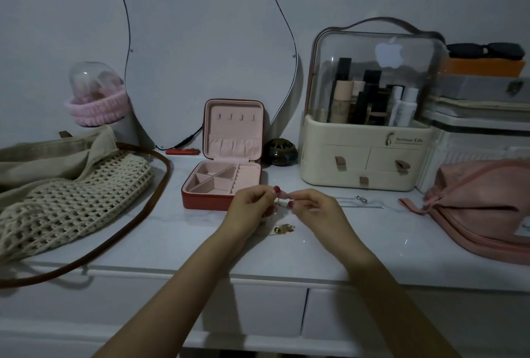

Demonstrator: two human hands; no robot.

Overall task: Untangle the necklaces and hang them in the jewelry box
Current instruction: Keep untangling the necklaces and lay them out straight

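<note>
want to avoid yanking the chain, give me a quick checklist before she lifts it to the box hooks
1. Jewelry box lid open, hooks empty: ok.
2. Left hand and right hand both pinch the gold necklace: ok.
3. Chain free of knots: not ok, a gold clump lies on the tabletop.
4. Clasp undone: cannot tell.
5. Silver necklace apart from the gold one: ok.

"Serious Life" (cream organizer [364, 140]), apple logo
</note>
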